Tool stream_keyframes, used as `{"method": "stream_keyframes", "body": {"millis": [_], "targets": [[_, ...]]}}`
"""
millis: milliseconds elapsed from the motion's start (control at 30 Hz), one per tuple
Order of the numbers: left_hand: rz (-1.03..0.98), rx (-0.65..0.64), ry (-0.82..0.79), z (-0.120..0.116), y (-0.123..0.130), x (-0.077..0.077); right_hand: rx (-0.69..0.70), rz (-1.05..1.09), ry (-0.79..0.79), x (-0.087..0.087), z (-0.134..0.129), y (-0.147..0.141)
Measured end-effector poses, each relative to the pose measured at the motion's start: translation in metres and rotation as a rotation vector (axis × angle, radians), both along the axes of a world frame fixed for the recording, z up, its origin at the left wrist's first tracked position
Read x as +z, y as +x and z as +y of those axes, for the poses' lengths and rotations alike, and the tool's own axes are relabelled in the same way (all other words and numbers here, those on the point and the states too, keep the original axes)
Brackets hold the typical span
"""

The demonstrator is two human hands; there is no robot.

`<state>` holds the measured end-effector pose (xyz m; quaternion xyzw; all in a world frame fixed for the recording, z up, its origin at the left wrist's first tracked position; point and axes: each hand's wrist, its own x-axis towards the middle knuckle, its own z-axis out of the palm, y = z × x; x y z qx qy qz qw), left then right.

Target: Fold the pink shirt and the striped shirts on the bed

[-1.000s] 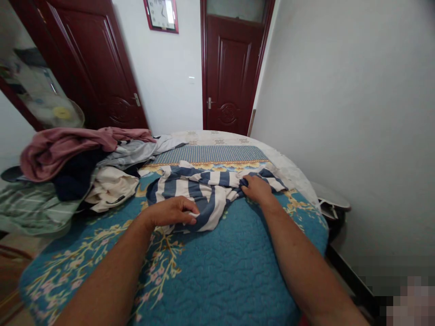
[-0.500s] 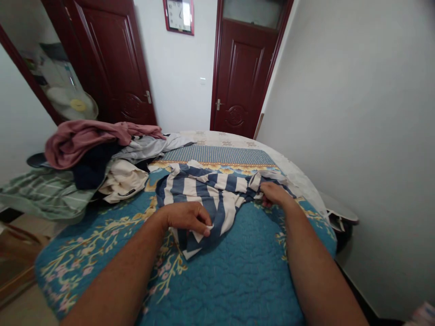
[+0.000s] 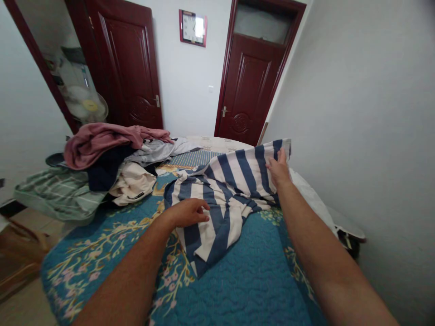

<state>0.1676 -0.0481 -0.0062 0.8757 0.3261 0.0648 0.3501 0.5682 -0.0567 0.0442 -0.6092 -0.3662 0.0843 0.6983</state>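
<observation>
A blue-and-white striped garment (image 3: 217, 235) lies rumpled on the teal quilted cover, its right part raised in a slanting sheet. My right hand (image 3: 279, 171) is at this raised part near its upper right corner, thumb and fingers apart in front of the cloth. Whether a finger still catches the edge is hard to see. Over the garment's left part hovers my left hand (image 3: 190, 213), its fingers loosely bent and apart, with nothing in them. The garment's lower corner lies flat toward me.
A heap of clothes stands at the left: a pink garment (image 3: 98, 142), a green checked one (image 3: 61, 190) and a cream one (image 3: 132, 183). The quilted cover (image 3: 258, 271) lies over a table with a pale cloth. A wall rises close at the right.
My left hand has let go of the garment's near edge. My right hand has moved up and the garment's right part has spread and lifted with it. The view has shifted slightly.
</observation>
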Motion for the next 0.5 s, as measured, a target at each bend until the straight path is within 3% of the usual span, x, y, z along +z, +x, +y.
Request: {"method": "stream_keyframes", "body": {"millis": [100, 233, 300, 400, 500], "targets": [[-0.064, 0.189, 0.126, 0.013, -0.007, -0.005, -0.012, -0.242, -0.168, -0.024, 0.001, 0.008], [-0.026, 0.474, 0.430, 0.031, -0.017, -0.014, 0.047, -0.638, -0.327, -0.078, -0.036, -0.007], [0.077, 0.604, 0.488, 0.034, -0.022, -0.017, 0.111, -0.826, -0.390, -0.098, -0.055, -0.019], [0.225, 0.740, 0.458, 0.034, -0.027, -0.015, 0.179, -1.032, -0.549, -0.108, -0.070, -0.032], [0.282, 0.846, 0.430, 0.034, -0.031, -0.014, 0.188, -1.093, -0.619, -0.100, -0.072, -0.036]]}}
